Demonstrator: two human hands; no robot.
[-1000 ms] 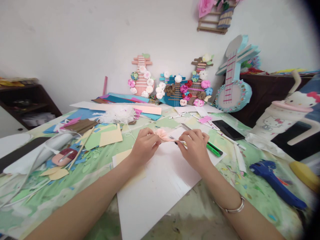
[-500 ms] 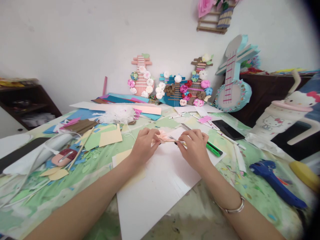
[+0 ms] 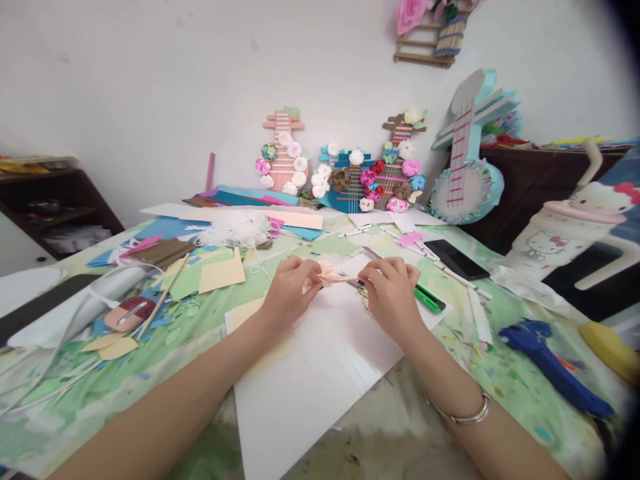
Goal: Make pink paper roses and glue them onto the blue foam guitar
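Over a white board (image 3: 320, 380), my left hand (image 3: 290, 293) pinches a small bunch of pale pink crinkled paper (image 3: 329, 272). A thin, twisted-looking end stretches from it to the right, where my right hand (image 3: 393, 293) grips it between thumb and fingers. Just behind that strip lie scissors (image 3: 361, 284), partly hidden by my right hand. A green utility knife (image 3: 429, 298) rests beyond the right wrist, its blade pointing away to the left. Part of the pink paper is covered by my left fingers.
To the left lie a white string heap (image 3: 235, 230), coloured paper scraps (image 3: 223, 272) and a pink case (image 3: 129, 315). A phone (image 3: 457, 259), a blue glue gun (image 3: 555, 363) and a large cup (image 3: 555, 233) are at right. Flower-decorated paper instruments (image 3: 350, 190) stand along the wall.
My right hand has shifted slightly right, and the twisted strip between the hands shows longer. More of the scissors is uncovered. My left hand has hardly moved.
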